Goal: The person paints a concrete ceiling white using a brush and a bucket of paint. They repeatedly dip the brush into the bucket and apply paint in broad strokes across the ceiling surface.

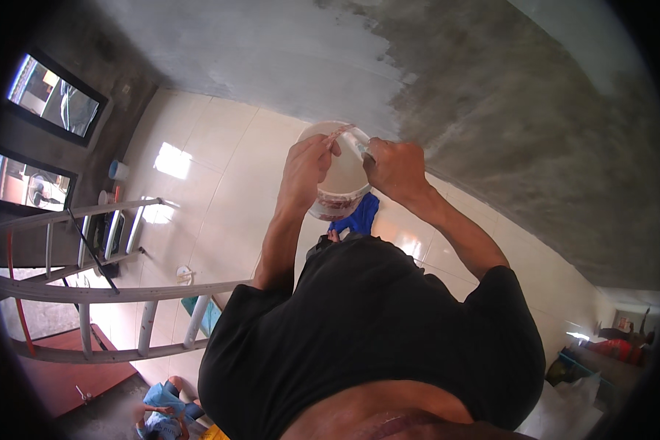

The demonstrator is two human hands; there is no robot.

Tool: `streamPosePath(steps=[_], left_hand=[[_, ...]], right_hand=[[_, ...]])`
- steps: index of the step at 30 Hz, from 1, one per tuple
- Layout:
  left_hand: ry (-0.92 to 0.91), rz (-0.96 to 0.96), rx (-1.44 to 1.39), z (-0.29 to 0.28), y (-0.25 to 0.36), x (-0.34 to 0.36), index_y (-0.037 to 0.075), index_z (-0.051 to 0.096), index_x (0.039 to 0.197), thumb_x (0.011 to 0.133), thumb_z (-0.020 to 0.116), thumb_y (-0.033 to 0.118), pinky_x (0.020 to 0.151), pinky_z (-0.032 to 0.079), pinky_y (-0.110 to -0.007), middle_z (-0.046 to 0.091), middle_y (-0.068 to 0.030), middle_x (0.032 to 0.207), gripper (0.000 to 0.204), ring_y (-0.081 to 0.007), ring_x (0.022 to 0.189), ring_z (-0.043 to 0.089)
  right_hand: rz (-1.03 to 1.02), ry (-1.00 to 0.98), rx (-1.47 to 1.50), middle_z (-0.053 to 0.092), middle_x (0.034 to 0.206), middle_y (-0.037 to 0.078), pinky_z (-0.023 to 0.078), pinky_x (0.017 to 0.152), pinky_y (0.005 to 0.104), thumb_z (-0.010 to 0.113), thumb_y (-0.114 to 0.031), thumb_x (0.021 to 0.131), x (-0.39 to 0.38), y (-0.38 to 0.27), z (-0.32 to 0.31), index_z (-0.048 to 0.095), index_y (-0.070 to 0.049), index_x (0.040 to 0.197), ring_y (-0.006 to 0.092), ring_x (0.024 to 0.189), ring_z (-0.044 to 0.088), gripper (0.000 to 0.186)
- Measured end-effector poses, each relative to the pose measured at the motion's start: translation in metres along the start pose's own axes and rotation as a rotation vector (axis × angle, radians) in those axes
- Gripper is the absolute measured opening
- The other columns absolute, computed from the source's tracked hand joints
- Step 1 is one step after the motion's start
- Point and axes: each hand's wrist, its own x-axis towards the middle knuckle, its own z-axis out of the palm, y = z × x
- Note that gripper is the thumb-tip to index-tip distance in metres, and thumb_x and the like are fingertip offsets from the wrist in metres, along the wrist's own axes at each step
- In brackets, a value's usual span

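Note:
A white bucket [330, 204] with reddish-brown stains on its side is in front of me, close to the wall, with pale material inside. My left hand [306, 167] is closed over the bucket's left side, its fingers round a narrow reddish-stained strip [339, 133] that points to the far rim. Over the right side, my right hand [396, 169] is closed on a pale, smeared, narrow piece [358, 141]. The two pieces come close together above the bucket's far part. Their exact kind, and whether they join, I cannot make out.
A partly grey-coated wall [477, 110] rises ahead and right. An aluminium ladder [125, 295] reaches in from the left. Blue cloth [359, 217] lies beside the bucket on the tiled floor [220, 147]. Another person [167, 411] sits at lower left; several piled items stand at far right.

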Motion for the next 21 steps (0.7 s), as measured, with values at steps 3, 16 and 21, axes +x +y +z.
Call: streamPosePath(steps=[3, 16, 21], left_hand=[[-0.018, 0.001, 0.021, 0.005, 0.002, 0.003, 0.005, 0.059, 0.079, 0.097, 0.048, 0.020, 0.045, 0.015, -0.023, 0.031, 0.0089, 0.059, 0.026, -0.0013, 0.051, 0.022], [-0.057, -0.022, 0.031, 0.005, -0.002, 0.023, 0.003, 0.059, 0.080, 0.096, 0.050, 0.020, 0.043, 0.013, -0.022, 0.030, 0.0087, 0.058, 0.026, -0.0012, 0.049, 0.020], [-0.081, -0.056, 0.007, 0.002, -0.003, 0.021, 0.003, 0.059, 0.080, 0.096, 0.048, 0.019, 0.043, 0.014, -0.022, 0.031, 0.0083, 0.059, 0.024, -0.0008, 0.049, 0.021]], right_hand=[[0.111, -0.084, 0.181, 0.063, 0.061, 0.016, 0.046, 0.051, 0.0365, 0.074, -0.015, 0.072, 0.004, 0.005, -0.014, 0.068, 0.000, 0.074, 0.0265, 0.052, 0.061, 0.016], [0.312, -0.249, 0.800, 0.064, 0.061, 0.007, 0.044, 0.055, 0.0301, 0.081, -0.017, 0.068, 0.004, 0.052, 0.017, 0.075, 0.000, 0.085, 0.0145, 0.055, 0.059, 0.024], [0.234, -0.196, 0.363, 0.064, 0.065, 0.018, 0.048, 0.062, 0.0415, 0.074, -0.022, 0.071, 0.004, 0.032, -0.002, 0.073, -0.003, 0.082, 0.0322, 0.062, 0.065, 0.022]])
